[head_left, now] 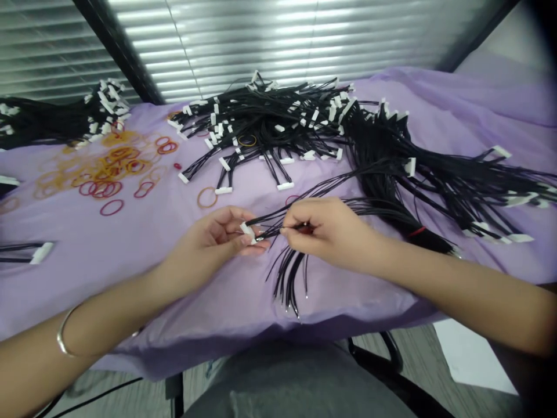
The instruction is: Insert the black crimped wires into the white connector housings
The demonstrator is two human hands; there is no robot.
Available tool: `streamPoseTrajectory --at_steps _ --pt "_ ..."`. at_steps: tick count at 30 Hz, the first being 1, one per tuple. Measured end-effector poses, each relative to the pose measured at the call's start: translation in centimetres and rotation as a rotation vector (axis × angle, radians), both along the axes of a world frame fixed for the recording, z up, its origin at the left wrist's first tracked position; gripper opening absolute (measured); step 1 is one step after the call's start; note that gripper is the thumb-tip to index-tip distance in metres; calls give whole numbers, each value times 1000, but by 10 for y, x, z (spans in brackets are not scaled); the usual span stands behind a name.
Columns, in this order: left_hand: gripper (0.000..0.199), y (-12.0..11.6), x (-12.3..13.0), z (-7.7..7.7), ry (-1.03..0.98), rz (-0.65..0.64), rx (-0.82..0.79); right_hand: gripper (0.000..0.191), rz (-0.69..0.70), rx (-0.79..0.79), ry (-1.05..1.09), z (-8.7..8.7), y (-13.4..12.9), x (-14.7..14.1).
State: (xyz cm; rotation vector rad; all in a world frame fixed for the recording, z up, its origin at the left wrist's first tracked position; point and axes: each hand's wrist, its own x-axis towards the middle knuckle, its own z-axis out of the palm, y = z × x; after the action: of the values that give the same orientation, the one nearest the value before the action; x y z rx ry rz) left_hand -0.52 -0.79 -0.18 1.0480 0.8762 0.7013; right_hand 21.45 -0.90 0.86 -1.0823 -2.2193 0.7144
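My left hand (228, 235) pinches a small white connector (248, 233) between thumb and fingers. Black wires run from that connector toward the right. Just beside it, my right hand (324, 229) is closed on thin black wires (272, 232), its fingertips near the connector's wire side. Which single wire the fingertips grip is too small to make out. Below the right hand a bunch of loose black wires (290, 278) hangs down over the cloth, with bare metal tips. More black wires pass behind the right hand to a thick bundle on the right.
A purple cloth (174, 302) covers the table. Tangled black cables with white connectors (278, 119) lie at the back, with more bundles (448, 168) at right and far left (47, 119). Yellow and red rubber bands (115, 165) are scattered at left. Window blinds (261, 40) stand behind.
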Motion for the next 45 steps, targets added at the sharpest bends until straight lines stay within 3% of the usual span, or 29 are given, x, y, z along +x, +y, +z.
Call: streamPoseTrajectory --at_steps 10,19,34,40,45 --pt "19 -9 3 3 16 -65 -14 10 24 216 -7 -4 -7 -2" --pt "18 -6 0 0 -2 -101 -16 10 75 168 15 -2 -5 0" --pt "15 -6 2 0 32 -134 -25 13 19 190 -137 -6 -7 -4" --pt "17 -6 3 0 49 -138 -28 14 -5 324 -185 -9 -9 -4" --pt "17 -7 3 0 41 -172 -28 13 38 331 -201 -10 -12 -4"
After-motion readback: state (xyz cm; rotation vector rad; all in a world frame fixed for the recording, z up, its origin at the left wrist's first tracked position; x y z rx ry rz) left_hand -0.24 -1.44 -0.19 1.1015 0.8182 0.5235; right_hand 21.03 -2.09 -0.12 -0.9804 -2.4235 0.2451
